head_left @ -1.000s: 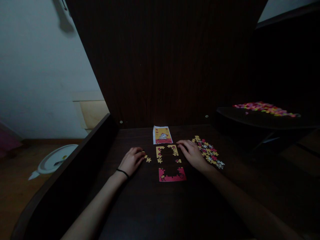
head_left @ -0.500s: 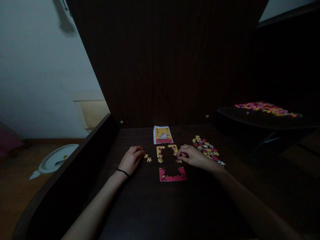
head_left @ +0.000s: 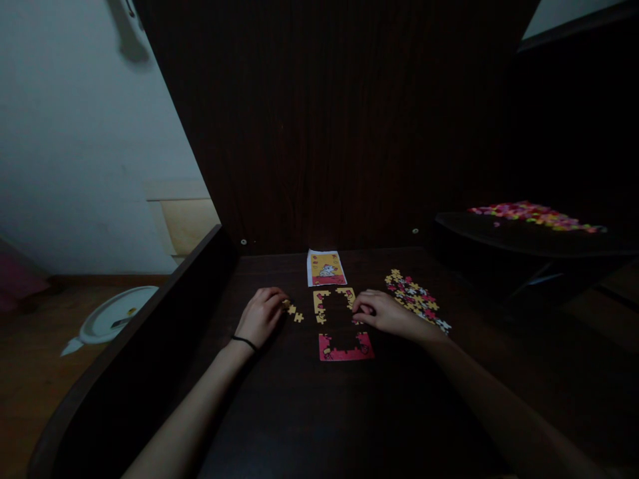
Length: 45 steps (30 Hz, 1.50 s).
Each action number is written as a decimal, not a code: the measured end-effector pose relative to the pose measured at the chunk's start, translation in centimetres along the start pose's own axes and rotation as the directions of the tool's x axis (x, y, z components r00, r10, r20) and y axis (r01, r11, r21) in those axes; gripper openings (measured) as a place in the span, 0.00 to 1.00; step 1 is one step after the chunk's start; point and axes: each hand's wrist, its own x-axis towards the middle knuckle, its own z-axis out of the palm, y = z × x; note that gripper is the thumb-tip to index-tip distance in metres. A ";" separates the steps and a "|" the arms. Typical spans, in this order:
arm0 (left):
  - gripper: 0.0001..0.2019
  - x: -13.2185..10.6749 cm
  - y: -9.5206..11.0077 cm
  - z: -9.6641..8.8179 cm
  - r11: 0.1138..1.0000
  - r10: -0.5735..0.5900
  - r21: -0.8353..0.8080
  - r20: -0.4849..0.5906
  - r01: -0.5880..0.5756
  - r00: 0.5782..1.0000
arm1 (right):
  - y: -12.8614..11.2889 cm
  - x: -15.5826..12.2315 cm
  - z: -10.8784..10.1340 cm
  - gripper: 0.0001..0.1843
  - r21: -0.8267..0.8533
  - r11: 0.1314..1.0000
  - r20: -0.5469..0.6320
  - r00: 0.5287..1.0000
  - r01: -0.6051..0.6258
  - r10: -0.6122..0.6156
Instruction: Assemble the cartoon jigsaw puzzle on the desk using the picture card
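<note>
My left hand (head_left: 260,313), with a black band at the wrist, is closed at the fingertips on a yellow puzzle piece (head_left: 286,304). More loose yellow puzzle pieces (head_left: 298,317) lie just right of it. My right hand (head_left: 377,311) has thumb and fingers pinched at the right side of the yellow puzzle border (head_left: 319,307); they seem to grip a puzzle piece, mostly hidden. Nearer to me lies the joined red puzzle border (head_left: 345,356), a gap apart from the yellow part. Behind them rests a picture sheet (head_left: 327,268) with a white animal on yellow and red.
Beyond my right hand a pile of loose puzzle pieces (head_left: 414,296) spreads over the dark table (head_left: 299,419). A raised side board (head_left: 150,319) bounds the left. Small colourful things (head_left: 536,214) cover a dark surface at right. A white lid-like object (head_left: 117,316) is on the floor.
My left fingers have shifted slightly up and left, and a yellow piece shows at their tips. My right hand stays almost in place at the border's right side.
</note>
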 end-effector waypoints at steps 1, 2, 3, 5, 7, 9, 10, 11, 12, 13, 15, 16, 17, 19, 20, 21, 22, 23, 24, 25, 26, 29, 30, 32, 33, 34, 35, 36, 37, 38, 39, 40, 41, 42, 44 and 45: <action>0.10 0.0 0.0 0.1 1.000 0.011 0.001 0.029 -0.011 1.000 | 0.0 0.0 0.0 0.06 -0.001 1.000 -0.021 1.000 -0.016 0.016; 0.10 0.0 0.1 0.3 1.000 0.021 0.002 0.060 -0.021 0.998 | -0.1 0.1 0.0 0.07 -0.002 1.000 -0.044 0.999 -0.029 0.029; 0.10 0.0 0.1 0.4 1.000 0.028 0.003 0.088 -0.029 0.996 | -0.2 0.1 -0.1 0.09 -0.001 0.999 -0.067 0.997 -0.039 0.039; 0.10 -0.1 0.0 0.7 0.999 0.033 0.001 0.129 -0.033 0.991 | -0.3 0.1 -0.1 0.11 0.004 0.999 -0.103 0.993 -0.051 0.051; 0.09 -0.1 0.0 0.9 1.000 0.025 -0.004 0.141 -0.025 0.990 | -0.4 0.1 0.0 0.13 0.018 0.998 -0.120 0.991 -0.054 0.056; 0.08 0.0 -0.1 1.0 1.000 0.010 -0.012 0.143 -0.009 0.990 | -0.5 0.2 0.0 0.13 0.035 0.997 -0.125 0.990 -0.062 0.066; 0.07 0.0 -0.1 1.0 1.000 0.001 -0.019 0.145 0.002 0.989 | -0.5 0.2 0.0 0.13 0.042 0.997 -0.127 0.989 -0.068 0.072; 0.06 0.0 -0.2 1.0 1.000 -0.010 -0.027 0.146 0.014 0.989 | -0.5 0.2 0.1 0.12 0.049 0.996 -0.129 0.988 -0.074 0.080; 0.06 0.0 -0.2 1.0 0.999 -0.021 -0.038 0.150 0.027 0.988 | -0.4 0.2 0.1 0.12 0.055 0.995 -0.131 0.987 -0.082 0.089; 0.05 0.1 -0.3 1.1 0.998 -0.031 -0.051 0.157 0.039 0.987 | -0.4 0.1 0.1 0.12 0.060 0.994 -0.133 0.986 -0.089 0.096; 0.04 0.1 -0.4 1.1 0.995 -0.045 -0.080 0.179 0.060 0.983 | -0.3 0.1 0.1 0.12 0.069 0.993 -0.135 0.985 -0.101 0.109; 0.04 0.1 -0.4 1.1 0.993 -0.050 -0.093 0.192 0.069 0.980 | -0.2 0.1 0.2 0.11 0.072 0.992 -0.135 0.984 -0.104 0.113; 0.04 0.0 -0.5 1.1 0.992 -0.053 -0.103 0.202 0.075 0.978 | -0.2 0.1 0.2 0.11 0.075 0.992 -0.136 0.984 -0.105 0.115; 0.04 0.0 -0.6 1.1 0.990 -0.056 -0.113 0.210 0.081 0.976 | -0.1 0.2 0.3 0.12 0.079 0.992 -0.145 0.983 -0.101 0.111; 0.04 0.0 -0.6 1.1 0.990 -0.056 -0.112 0.208 0.081 0.976 | -0.1 0.2 0.3 0.12 0.081 0.992 -0.151 0.982 -0.098 0.110; 0.04 0.0 -0.6 1.1 0.991 -0.054 -0.109 0.205 0.077 0.977 | -0.1 0.2 0.4 0.12 0.082 0.992 -0.154 0.982 -0.097 0.109; 0.04 -0.1 -0.6 1.1 0.992 -0.051 -0.104 0.198 0.073 0.979 | -0.1 0.2 0.4 0.12 0.083 0.992 -0.155 0.982 -0.097 0.109; 0.04 -0.1 -0.5 1.1 0.993 -0.048 -0.097 0.192 0.067 0.980 | -0.1 0.2 0.4 0.11 0.083 0.992 -0.155 0.982 -0.098 0.110; 0.04 -0.1 -0.4 1.1 0.994 -0.044 -0.091 0.187 0.062 0.981 | -0.1 0.2 0.4 0.11 0.081 0.992 -0.155 0.982 -0.098 0.110; 0.04 -0.1 -0.3 1.1 0.995 -0.041 -0.085 0.181 0.057 0.983 | -0.1 0.2 0.3 0.11 0.079 0.992 -0.155 0.982 -0.097 0.109; 0.04 -0.1 -0.2 1.1 0.995 -0.038 -0.080 0.175 0.053 0.984 | -0.1 0.1 0.3 0.11 0.076 0.992 -0.158 0.982 -0.096 0.107; 0.04 0.0 0.0 0.7 0.996 -0.028 -0.081 0.151 0.041 0.988 | -0.2 0.1 0.2 0.11 0.078 0.992 -0.170 0.979 -0.097 0.109; 0.04 0.0 0.0 0.6 0.996 -0.025 -0.085 0.138 0.037 0.990 | -0.2 0.1 0.2 0.11 0.085 0.991 -0.174 0.978 -0.099 0.113; 0.04 0.1 0.2 0.2 0.995 -0.015 -0.096 0.111 0.026 0.994 | -0.3 0.1 0.1 0.10 0.120 0.987 -0.189 0.974 -0.105 0.126; 0.04 0.2 0.4 0.1 0.995 -0.011 -0.102 0.092 0.020 0.996 | -0.5 0.1 0.1 0.10 0.147 0.983 -0.200 0.970 -0.106 0.134; 0.04 0.2 0.7 -0.1 0.994 -0.003 -0.110 0.074 0.011 0.997 | -0.7 0.2 0.1 0.10 0.182 0.978 -0.211 0.967 -0.104 0.142; 0.04 0.3 1.1 -0.2 0.992 0.006 -0.123 0.054 0.001 0.999 | -1.0 0.2 0.2 0.09 0.223 0.970 -0.219 0.964 -0.100 0.150; 0.04 0.3 1.6 -0.2 0.990 0.018 -0.140 0.031 -0.013 0.999 | -1.3 0.3 0.2 0.09 0.268 0.958 -0.221 0.962 -0.098 0.160; 0.04 0.4 2.3 -0.2 0.987 0.040 -0.157 0.014 -0.037 0.999 | -1.7 0.4 0.3 0.09 0.316 0.944 -0.213 0.962 -0.099 0.172; 0.05 0.5 3.0 -0.2 0.983 0.064 -0.171 0.003 -0.063 0.998 | -2.0 0.4 0.5 0.09 0.367 0.924 -0.198 0.962 -0.106 0.188; 0.05 0.6 3.8 -0.1 0.980 0.088 -0.182 0.005 -0.086 0.996 | -2.4 0.5 0.7 0.09 0.419 0.900 -0.174 0.963 -0.118 0.208; 0.05 0.8 4.6 -0.1 0.975 0.119 -0.187 0.001 -0.116 0.993 | -2.7 0.6 0.9 0.09 0.471 0.872 -0.149 0.963 -0.130 0.224; 0.05 0.9 5.4 0.0 0.973 0.142 -0.185 -0.008 -0.141 0.990 | -3.0 0.7 1.1 0.09 0.522 0.843 -0.126 0.965 -0.134 0.231; 0.05 1.1 6.1 0.1 0.972 0.157 -0.175 -0.015 -0.157 0.987 | -3.1 0.7 1.3 0.09 0.568 0.812 -0.109 0.966 -0.134 0.235; 0.05 1.6 7.3 0.4 0.973 0.166 -0.158 -0.030 -0.168 0.986 | -3.2 0.8 1.5 0.10 0.646 0.752 -0.087 0.966 -0.130 0.242; 0.06 1.9 7.8 0.5 0.972 0.174 -0.154 -0.036 -0.178 0.984 | -3.2 0.9 1.6 0.10 0.678 0.723 -0.081 0.965 -0.131 0.251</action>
